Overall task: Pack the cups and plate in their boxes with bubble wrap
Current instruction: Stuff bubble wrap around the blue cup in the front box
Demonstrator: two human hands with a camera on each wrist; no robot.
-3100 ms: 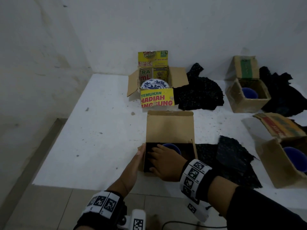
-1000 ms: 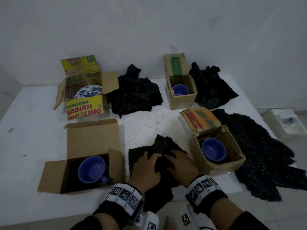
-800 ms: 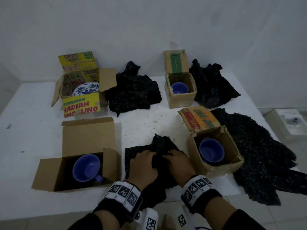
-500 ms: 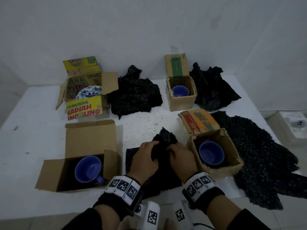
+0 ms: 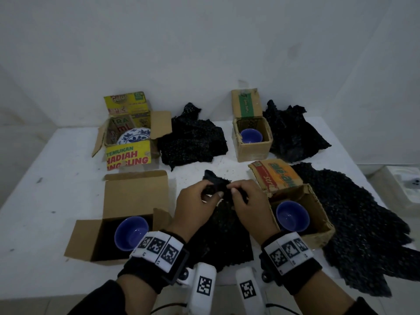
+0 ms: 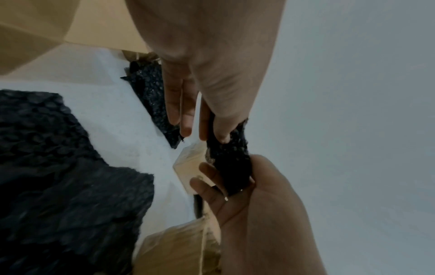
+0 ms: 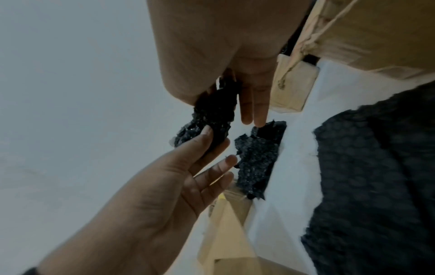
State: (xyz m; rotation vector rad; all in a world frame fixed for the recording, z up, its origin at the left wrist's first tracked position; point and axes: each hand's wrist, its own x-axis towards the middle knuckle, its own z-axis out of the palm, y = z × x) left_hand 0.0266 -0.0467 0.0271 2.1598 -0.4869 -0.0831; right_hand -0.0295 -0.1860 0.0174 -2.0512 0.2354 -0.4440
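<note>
Near the desk's (image 5: 56, 178) front edge, the left hand (image 5: 195, 208) and right hand (image 5: 250, 208) both pinch the raised far end of a black bubble wrap sheet (image 5: 222, 235), between two open boxes (image 5: 127, 201) (image 5: 316, 208) holding blue cups (image 5: 130, 233) (image 5: 292, 215).

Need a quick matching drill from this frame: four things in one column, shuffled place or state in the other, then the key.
Things
1. patterned plate
2. sheet of black bubble wrap
3. left hand
4. far cup

Places or states
A. pinching the lifted far edge of the sheet, opposite the right hand
B. inside the small box with the green stripe
C. in the yellow printed box
D. lying between the two near boxes, far edge raised

Pairs: 1-C, 2-D, 3-A, 4-B
</note>
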